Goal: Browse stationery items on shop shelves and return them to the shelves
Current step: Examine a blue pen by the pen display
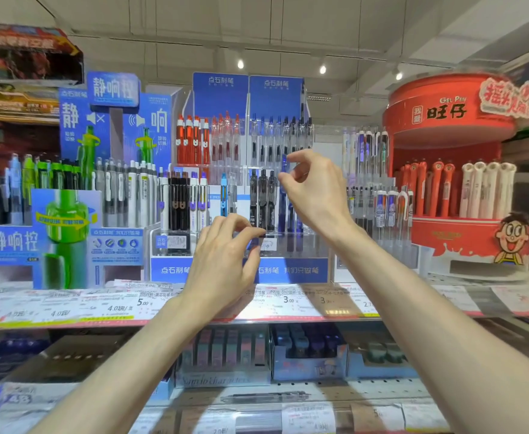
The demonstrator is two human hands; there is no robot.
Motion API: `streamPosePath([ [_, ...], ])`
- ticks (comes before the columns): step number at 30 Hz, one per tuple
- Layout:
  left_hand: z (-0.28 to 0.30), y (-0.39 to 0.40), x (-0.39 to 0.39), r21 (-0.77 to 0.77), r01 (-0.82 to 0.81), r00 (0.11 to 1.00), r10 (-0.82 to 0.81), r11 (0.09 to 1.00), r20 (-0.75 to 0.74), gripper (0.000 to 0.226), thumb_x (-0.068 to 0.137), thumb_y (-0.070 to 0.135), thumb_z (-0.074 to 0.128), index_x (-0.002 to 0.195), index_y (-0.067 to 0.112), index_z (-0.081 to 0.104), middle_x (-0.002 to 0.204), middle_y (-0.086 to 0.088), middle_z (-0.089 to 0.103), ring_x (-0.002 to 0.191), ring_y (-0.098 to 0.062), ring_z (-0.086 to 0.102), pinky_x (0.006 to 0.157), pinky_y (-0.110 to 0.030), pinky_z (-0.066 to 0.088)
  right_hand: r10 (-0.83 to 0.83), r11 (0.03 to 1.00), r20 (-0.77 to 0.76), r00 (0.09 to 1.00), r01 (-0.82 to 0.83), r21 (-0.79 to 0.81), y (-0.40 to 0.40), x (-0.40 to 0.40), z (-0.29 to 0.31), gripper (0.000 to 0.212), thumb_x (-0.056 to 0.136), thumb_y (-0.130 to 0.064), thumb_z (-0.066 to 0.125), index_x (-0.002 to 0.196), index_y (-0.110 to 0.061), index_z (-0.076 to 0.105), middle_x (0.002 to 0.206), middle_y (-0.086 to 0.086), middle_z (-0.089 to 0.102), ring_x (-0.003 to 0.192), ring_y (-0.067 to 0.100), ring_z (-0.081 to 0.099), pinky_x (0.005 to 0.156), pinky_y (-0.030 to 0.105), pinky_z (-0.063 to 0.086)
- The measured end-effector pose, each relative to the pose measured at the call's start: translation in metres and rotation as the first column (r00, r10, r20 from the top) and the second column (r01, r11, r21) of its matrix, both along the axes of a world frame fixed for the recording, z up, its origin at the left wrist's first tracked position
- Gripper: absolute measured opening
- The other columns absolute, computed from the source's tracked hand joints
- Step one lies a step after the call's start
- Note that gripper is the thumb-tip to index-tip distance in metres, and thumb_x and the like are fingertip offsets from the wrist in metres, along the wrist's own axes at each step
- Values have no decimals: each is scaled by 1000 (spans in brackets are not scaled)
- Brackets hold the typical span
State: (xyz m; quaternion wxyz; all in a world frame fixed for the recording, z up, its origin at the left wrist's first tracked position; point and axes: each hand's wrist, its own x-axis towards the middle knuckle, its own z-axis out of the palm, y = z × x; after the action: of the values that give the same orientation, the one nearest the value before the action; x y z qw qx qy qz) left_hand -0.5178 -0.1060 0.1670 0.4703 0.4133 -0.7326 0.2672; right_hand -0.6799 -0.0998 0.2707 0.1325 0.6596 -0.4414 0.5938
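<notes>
A blue pen display stand holds rows of red, black and blue pens on the upper shelf. My right hand is raised at the stand's middle tier, and its thumb and curled index finger pinch the top of a blue pen that stands upright among other blue pens. Beside it stand black pens. My left hand is lower, fingers loosely curled, with its fingertips at the front edge of the clear tray under the black pens. Nothing shows between its fingers.
A green and blue pen display stands to the left and a red round gel pen stand to the right. Price labels line the shelf edge. The lower shelf holds boxes of stationery and a loose pen.
</notes>
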Motion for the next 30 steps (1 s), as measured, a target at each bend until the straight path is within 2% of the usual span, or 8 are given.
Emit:
streamPosePath([
  [2, 1, 0, -1, 12, 4, 1000, -3, 1000, -14, 27, 89, 26, 57, 115, 21, 66, 105, 3, 54, 103, -19, 51, 89, -39, 42, -34, 999, -21, 999, 35, 6, -1, 0, -2, 25, 91, -25, 69, 114, -18, 66, 80, -10, 67, 79, 11, 64, 77, 28, 50],
  [7, 1, 0, -2, 9, 6, 1000, -5, 1000, -29, 27, 89, 27, 55, 114, 21, 66, 104, 2, 55, 102, -20, 51, 89, -40, 43, -79, 997, -43, 996, 79, -1, -1, 1, -5, 22, 93, -23, 65, 113, -17, 70, 93, -2, 75, 86, 17, 69, 83, 31, 54],
  [12, 0, 1, -2, 7, 6, 1000, -6, 1000, -30, 26, 89, 23, 59, 114, 20, 66, 104, 2, 55, 101, -19, 50, 89, -40, 43, -165, 985, -85, 983, 168, 34, -2, 2, 0, 24, 92, -22, 62, 113, -17, 70, 96, 1, 75, 90, 21, 68, 74, 25, 41],
  [15, 0, 1, -2, 5, 8, 1000, -8, 1000, -26, 26, 89, 23, 60, 115, 20, 66, 104, 2, 55, 101, -20, 50, 89, -40, 43, -216, 974, -139, 967, 223, 40, -2, 4, 1, 20, 91, -18, 59, 108, -14, 69, 89, 3, 73, 84, 25, 66, 70, 28, 37],
  [19, 0, 2, -2, 7, 6, 1000, -6, 1000, -26, 27, 89, 22, 61, 115, 21, 66, 104, 2, 55, 102, -19, 50, 89, -39, 42, -260, 963, -182, 948, 268, 18, -5, 7, -1, 15, 89, -15, 56, 101, -12, 65, 78, 4, 68, 75, 29, 62, 65, 33, 42],
  [24, 1, 2, -2, 7, 10, 1000, -10, 1000, -27, 26, 90, 22, 62, 115, 21, 66, 104, 3, 55, 101, -18, 50, 89, -39, 43, -240, 969, -243, 940, 246, -8, -6, 2, -8, 21, 92, -20, 55, 109, -12, 62, 72, 2, 68, 68, 26, 64, 69, 38, 55],
  [30, 0, 1, -2, 7, 17, 999, -17, 1000, -42, 26, 89, 21, 62, 115, 21, 67, 104, 4, 54, 102, -19, 50, 90, -38, 42, -171, 985, -273, 947, 172, -23, -12, -8, -11, 23, 93, -28, 57, 113, -18, 58, 77, 0, 70, 70, 24, 66, 71, 42, 57],
])
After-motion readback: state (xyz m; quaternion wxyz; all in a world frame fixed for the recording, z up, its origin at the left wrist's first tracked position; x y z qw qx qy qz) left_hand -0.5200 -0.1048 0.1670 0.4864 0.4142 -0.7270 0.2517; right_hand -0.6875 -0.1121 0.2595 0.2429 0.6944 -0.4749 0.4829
